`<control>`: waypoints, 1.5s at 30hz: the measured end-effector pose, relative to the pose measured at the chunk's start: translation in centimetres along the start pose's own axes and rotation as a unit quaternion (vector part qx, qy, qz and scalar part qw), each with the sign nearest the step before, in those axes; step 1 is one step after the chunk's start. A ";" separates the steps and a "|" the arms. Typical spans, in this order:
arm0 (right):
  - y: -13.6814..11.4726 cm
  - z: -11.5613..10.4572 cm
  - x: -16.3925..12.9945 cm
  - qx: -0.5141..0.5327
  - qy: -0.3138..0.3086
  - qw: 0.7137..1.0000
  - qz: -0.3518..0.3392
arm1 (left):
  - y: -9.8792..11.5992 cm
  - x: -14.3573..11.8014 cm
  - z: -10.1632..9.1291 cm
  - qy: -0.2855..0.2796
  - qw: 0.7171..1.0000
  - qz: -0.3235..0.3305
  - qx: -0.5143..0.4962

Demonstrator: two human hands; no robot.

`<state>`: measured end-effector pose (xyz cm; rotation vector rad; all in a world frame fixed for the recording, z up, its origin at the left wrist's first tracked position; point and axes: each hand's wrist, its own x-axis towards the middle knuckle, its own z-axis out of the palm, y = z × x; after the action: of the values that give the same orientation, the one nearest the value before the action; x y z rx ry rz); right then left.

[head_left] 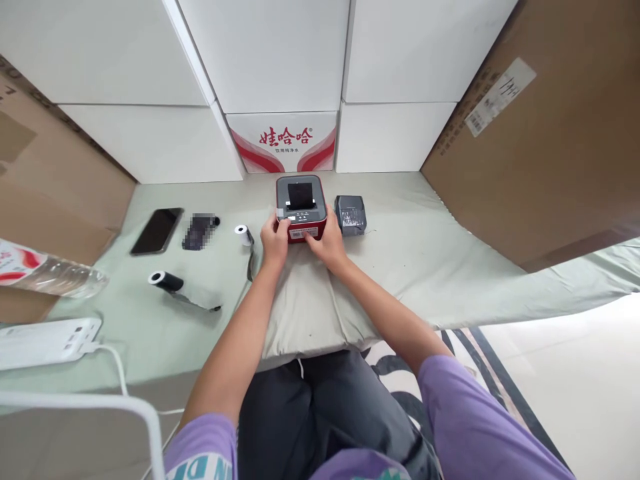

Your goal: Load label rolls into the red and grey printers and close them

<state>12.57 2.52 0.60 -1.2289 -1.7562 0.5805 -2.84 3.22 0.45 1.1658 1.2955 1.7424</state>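
Observation:
A small red and grey printer (301, 203) stands on the pale green cloth (425, 253) in front of me. My left hand (275, 239) grips its near left corner, thumb on the top edge. My right hand (327, 245) holds the near right corner, fingers against the front face with its label. A grey box-shaped device (351, 215) lies just right of the printer. A small white paper roll (243, 234) sits to the left of my left hand, and a black and white roll (165, 281) with a loose strip lies further left.
A black phone (157, 231) and a blurred dark item (199, 231) lie at the left. A plastic water bottle (50, 275) and a white power strip (47, 341) sit at the far left. White boxes (280, 60) stand behind; a large brown carton (540, 147) leans at the right.

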 end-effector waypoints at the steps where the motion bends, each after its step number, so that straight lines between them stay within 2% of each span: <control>1: -0.4 -0.5 -0.4 -0.006 0.010 1.000 -0.004 | 0.5 -0.5 -0.2 0.007 0.999 0.026 0.026; 4: -1.4 -1.8 -1.5 -0.017 0.016 1.000 -0.018 | 1.6 -1.5 -0.8 0.042 0.994 0.071 0.071; 8: -1.9 -2.1 -2.1 -0.035 0.024 0.999 -0.019 | 1.9 -1.7 -1.3 0.066 0.995 0.038 0.069; 16: -1.7 -1.4 -2.2 -0.035 -0.021 0.999 0.001 | 0.8 -1.0 -1.4 0.117 0.990 0.021 0.076; 20: -1.1 -0.9 -2.1 -0.032 -0.020 0.999 -0.003 | 0.0 -1.0 -0.8 0.132 0.991 0.018 0.015; 22: -0.8 -0.7 -1.9 -0.025 -0.010 1.000 -0.003 | -0.2 -0.8 -0.6 0.125 0.991 -0.015 -0.047; 25: -0.4 -0.3 -1.8 -0.004 -0.005 1.000 -0.001 | -0.2 -0.1 -0.8 0.085 0.984 -0.084 -0.129; 29: -0.5 0.0 -1.8 0.020 -0.010 1.000 -0.006 | -0.2 1.1 -1.3 0.051 0.977 -0.143 -0.150; 35: -0.5 -0.2 -1.7 0.050 -0.011 0.999 -0.015 | 0.0 2.0 -1.1 0.077 0.979 -0.120 -0.148; 40: 0.6 0.2 -1.4 0.071 -0.005 0.997 -0.028 | -0.2 1.6 -1.3 0.051 0.980 -0.120 -0.150; 45: 1.3 0.7 -1.2 0.103 0.024 0.993 -0.045 | 0.2 1.3 -2.0 0.028 0.995 -0.046 -0.082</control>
<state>12.75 2.00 -1.21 -1.0077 -1.6573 0.6545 -5.17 3.59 0.78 0.9564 1.1932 1.7885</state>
